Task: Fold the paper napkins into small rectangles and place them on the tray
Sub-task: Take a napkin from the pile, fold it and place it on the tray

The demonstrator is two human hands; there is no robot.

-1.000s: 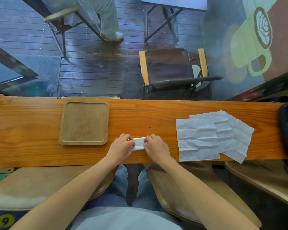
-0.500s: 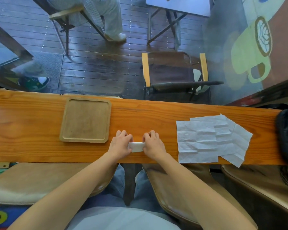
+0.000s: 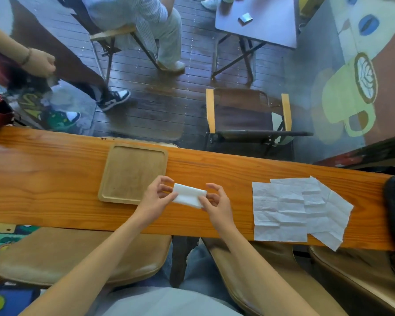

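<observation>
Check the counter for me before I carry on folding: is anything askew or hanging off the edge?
Yes. The unfolded napkins lie fanned and crooked, and the rightmost sheet's lower corner juts past the counter's near edge. The tray sits flat and bare; the folded napkin is held between left hand and right hand.

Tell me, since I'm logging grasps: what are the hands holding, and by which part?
Both hands hold the folded napkin by its short ends: left hand on its left end, right hand on its right.

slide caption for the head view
Both hands, left hand and right hand, hold a folded napkin beside the wooden tray.
</observation>
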